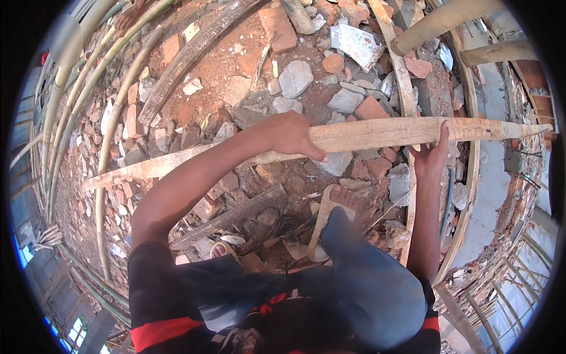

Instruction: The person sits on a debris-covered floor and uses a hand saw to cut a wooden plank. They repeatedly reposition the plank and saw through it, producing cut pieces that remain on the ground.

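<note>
A long, pale wooden plank [377, 133] lies crosswise in front of me above the rubble. My left hand [292, 134] is wrapped over it near the middle, thumb pointing down along the near side. That hand and forearm cover part of the wood, so I cannot tell whether the pale length on the left [135, 170] is the same piece. Farther right, my right hand [430, 154] grips the plank from the near side, its thumb up across the face and its other fingers mostly hidden beneath. The plank's narrow right end reaches the rim of the view.
Broken bricks and stones [296, 79] cover the ground around my sandalled foot [330, 218]. A dark weathered beam [194, 56] and bamboo poles [106, 153] lie to the left. An upright-running timber strip [407, 88] passes under the plank; thick poles [445, 26] jut in at upper right.
</note>
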A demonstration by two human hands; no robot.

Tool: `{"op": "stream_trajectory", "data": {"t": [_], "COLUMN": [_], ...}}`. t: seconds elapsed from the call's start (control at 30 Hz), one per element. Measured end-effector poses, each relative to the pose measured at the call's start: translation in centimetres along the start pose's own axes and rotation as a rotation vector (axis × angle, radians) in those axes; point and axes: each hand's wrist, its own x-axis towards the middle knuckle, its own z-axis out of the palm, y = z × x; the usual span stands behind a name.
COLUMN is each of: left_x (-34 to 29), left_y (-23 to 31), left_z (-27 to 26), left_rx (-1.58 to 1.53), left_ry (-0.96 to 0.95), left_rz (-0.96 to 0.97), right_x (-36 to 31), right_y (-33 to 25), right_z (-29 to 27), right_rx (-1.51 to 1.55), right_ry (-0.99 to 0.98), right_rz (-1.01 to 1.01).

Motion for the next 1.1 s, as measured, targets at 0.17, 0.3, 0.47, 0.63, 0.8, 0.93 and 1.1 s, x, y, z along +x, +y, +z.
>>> {"op": "stream_trajectory", "data": {"t": [0.17, 0.3, 0.47, 0.63, 0.8, 0.93, 1.1], "left_x": [-0.5, -5.0, -14.1, -20.7, -19.1, -14.9, -13.1], "left_y": [-1.3, -7.1, -17.6, -22.3, -19.8, -16.2, -12.4], "left_z": [-0.1, -0.9, 2.9, 7.9, 8.7, 9.6, 7.7], "left_rx": [-0.12, -0.136, 0.02, 0.321, 0.227, 0.215, 0.088], "left_ry": [0.023, 0.102, 0.378, 0.603, 0.709, 0.827, 0.728], "left_rz": [0.085, 0.069, -0.015, 0.03, 0.06, 0.232, 0.23], "right_x": [-3.8, -4.2, -4.4, -6.3, -3.6, -8.0, -23.7], "right_y": [6.0, 5.6, 5.5, 5.2, 5.6, 6.0, 12.3], "right_z": [2.1, 2.8, 3.0, 4.9, 1.2, -5.1, -18.8], "right_rx": [0.107, 0.078, 0.015, -0.366, -0.844, -1.147, -1.217], "right_ry": [-0.143, -0.157, -0.105, 0.444, 0.55, 0.42, 0.015], "right_rz": [0.029, -0.004, -0.051, -0.297, -0.782, -0.986, -0.871]}}
